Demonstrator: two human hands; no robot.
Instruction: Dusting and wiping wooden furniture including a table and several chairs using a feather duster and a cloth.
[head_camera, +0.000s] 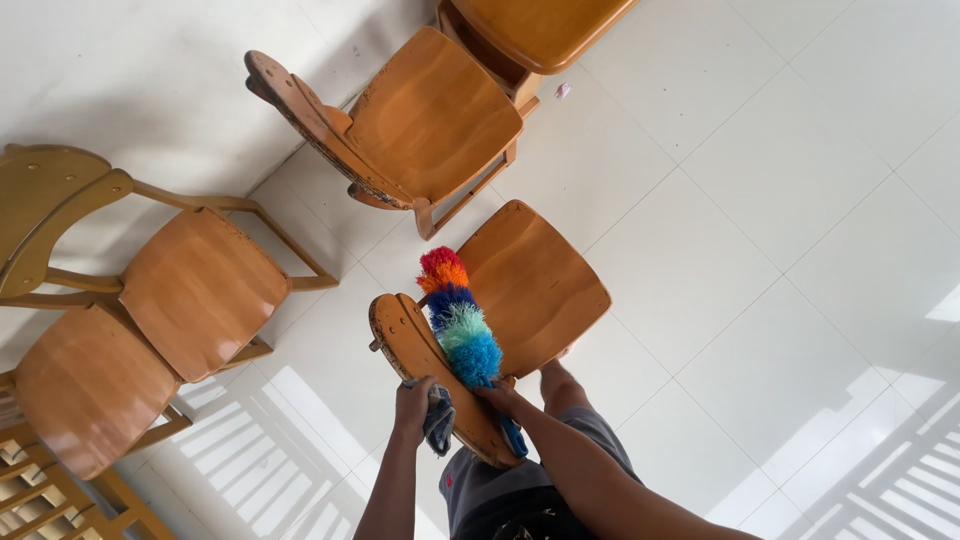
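A small wooden chair (535, 285) stands right in front of me on the white tiled floor. My left hand (413, 400) grips a grey cloth (438, 418) against the chair's curved backrest (420, 355). My right hand (500, 398) holds the blue handle of a rainbow-coloured fluffy duster (458, 318). The duster's head lies across the backrest and the near edge of the seat. Its tip is red and orange, its middle blue and green. My legs and grey shorts show below the chair.
Another wooden chair (420, 120) stands behind the near one, with a further chair (535, 30) at the top edge. Two more chairs (190, 285) line the white wall on the left. A wooden slatted frame (50, 500) sits at the bottom left. A small pink scrap (563, 90) lies on the floor.
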